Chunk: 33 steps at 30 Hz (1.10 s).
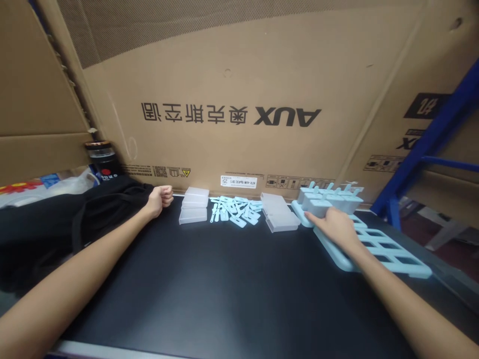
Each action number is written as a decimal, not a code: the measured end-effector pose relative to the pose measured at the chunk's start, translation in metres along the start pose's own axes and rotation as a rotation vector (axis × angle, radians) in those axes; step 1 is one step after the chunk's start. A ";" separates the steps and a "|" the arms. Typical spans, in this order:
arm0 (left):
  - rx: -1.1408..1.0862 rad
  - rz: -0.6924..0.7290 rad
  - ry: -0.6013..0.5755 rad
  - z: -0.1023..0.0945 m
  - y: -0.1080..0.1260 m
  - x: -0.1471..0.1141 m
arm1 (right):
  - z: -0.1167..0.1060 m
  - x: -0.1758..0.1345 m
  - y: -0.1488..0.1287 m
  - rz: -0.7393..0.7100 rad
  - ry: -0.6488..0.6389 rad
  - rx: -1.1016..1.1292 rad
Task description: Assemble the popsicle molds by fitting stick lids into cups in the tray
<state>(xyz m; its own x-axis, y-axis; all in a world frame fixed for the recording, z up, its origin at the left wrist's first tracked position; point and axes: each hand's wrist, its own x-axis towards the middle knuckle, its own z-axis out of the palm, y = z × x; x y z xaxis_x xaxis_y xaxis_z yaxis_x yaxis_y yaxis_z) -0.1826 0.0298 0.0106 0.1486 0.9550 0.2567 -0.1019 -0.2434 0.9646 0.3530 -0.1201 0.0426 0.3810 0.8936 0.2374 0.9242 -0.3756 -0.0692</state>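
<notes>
My left hand (160, 200) is closed in a fist at the left, beside a black bag (108, 209); nothing shows in its fingers. At the right, my right hand (337, 227) grips light blue ice pop moulds (318, 204) with sticks poking up from their tops. Its thumb points left across the front, and its other fingers are mostly hidden. Under and beside this hand lies a light blue mould rack (392, 249) with rows of oblong openings. Between my hands lies a pile of light blue plastic sticks (237, 208).
Translucent plastic boxes stand left (193, 214) and right (282, 220) of the pile. A big cardboard box (232, 75) rises behind the black table (232, 289). A dark tumbler (105, 162) stands back left; a blue metal post (445, 124) slants at the right.
</notes>
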 end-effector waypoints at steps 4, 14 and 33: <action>0.029 0.028 0.013 0.004 0.000 -0.003 | -0.003 -0.005 -0.006 0.030 0.034 0.037; 0.249 0.326 0.051 0.033 0.054 -0.012 | -0.036 -0.007 -0.007 0.131 0.180 0.189; 1.128 0.674 -0.830 0.193 0.036 -0.125 | -0.062 0.007 -0.188 -0.554 -0.023 -0.171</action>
<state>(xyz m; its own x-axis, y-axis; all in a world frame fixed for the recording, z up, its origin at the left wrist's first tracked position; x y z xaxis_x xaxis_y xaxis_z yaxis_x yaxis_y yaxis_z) -0.0149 -0.1310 0.0252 0.9036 0.3549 0.2397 0.3385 -0.9348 0.1078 0.1805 -0.0581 0.1170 -0.1565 0.9724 0.1729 0.9691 0.1173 0.2171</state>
